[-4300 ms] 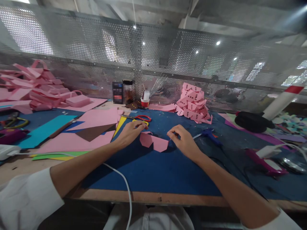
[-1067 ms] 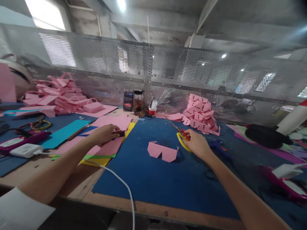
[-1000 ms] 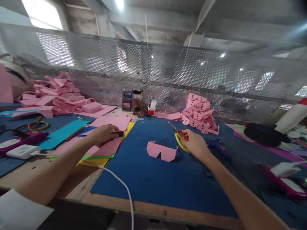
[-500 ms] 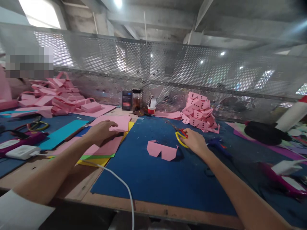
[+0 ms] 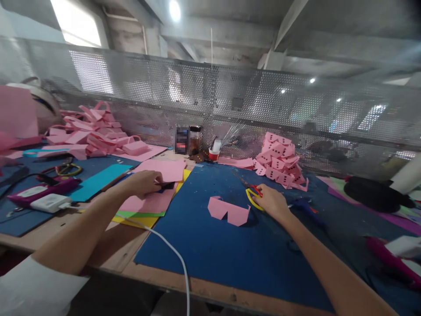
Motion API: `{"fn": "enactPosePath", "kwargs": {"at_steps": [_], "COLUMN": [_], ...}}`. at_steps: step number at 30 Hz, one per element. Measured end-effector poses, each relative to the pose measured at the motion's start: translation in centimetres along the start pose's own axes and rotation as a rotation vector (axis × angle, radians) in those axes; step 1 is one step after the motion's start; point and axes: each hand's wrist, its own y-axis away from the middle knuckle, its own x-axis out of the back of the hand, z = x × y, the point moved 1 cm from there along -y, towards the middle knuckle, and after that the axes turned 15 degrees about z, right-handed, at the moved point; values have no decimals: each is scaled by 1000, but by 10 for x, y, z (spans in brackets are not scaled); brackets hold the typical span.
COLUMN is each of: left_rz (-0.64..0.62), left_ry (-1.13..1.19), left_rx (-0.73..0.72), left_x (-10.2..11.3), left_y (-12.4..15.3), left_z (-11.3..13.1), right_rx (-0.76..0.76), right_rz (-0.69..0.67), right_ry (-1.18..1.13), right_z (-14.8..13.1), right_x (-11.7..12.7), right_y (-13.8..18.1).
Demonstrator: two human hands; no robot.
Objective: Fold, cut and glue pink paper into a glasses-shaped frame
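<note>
My left hand (image 5: 146, 183) is closed on the near edge of a pink paper sheet (image 5: 169, 169), tilted up over a stack of coloured paper. Under that sheet a dark flat object (image 5: 168, 186) peeks out, mostly hidden. More pink paper (image 5: 148, 204) lies below my wrist, with green and yellow sheets under it. My right hand (image 5: 272, 202) rests on the blue mat around the scissors (image 5: 252, 195), which have yellow and red handles; their blades point away to the left. Between my hands lies a pink paper cutout (image 5: 228, 211) with a notch in its lower edge.
A heap of pink dotted pieces (image 5: 279, 160) sits at the back right, a pink strip pile (image 5: 95, 129) at the back left. A red-and-white cup (image 5: 214, 153) and a jar (image 5: 195, 140) stand by the mesh panel. A white cable (image 5: 174, 250) crosses the front edge. A blue glue gun (image 5: 305, 208) lies right.
My left hand has gone from spread fingers over the pink sheet to gripping its edge and raising it, showing the dark object. The view has shifted slightly; my right hand still holds the scissors.
</note>
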Motion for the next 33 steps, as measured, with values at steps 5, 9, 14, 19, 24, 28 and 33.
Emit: {"fn": "enactPosePath", "kwargs": {"at_steps": [5,9,14,19,24,28,33], "left_rz": [92,260,546,867,924,729,240], "left_ry": [-188,-290,-380,-339,162,554,1135], "left_rx": [-25,-33,-7,26,184,240,352], "left_x": [7,19,32,40,39,24,10], "left_y": [-1,-1,3,4,0,-5,-6], "left_z": [4,13,24,27,26,36,85], "right_rx": [13,24,38,46,36,10,-37], "right_rz": [-2,-2,6,13,18,44,114], "right_ry": [5,-2,-14,-29,-64,-140,-356], "right_z": [-2,-3,-3,-1,0,-1,0], "right_x": [1,3,4,4,3,3,12], "right_y": [1,3,5,5,4,4,0]}}
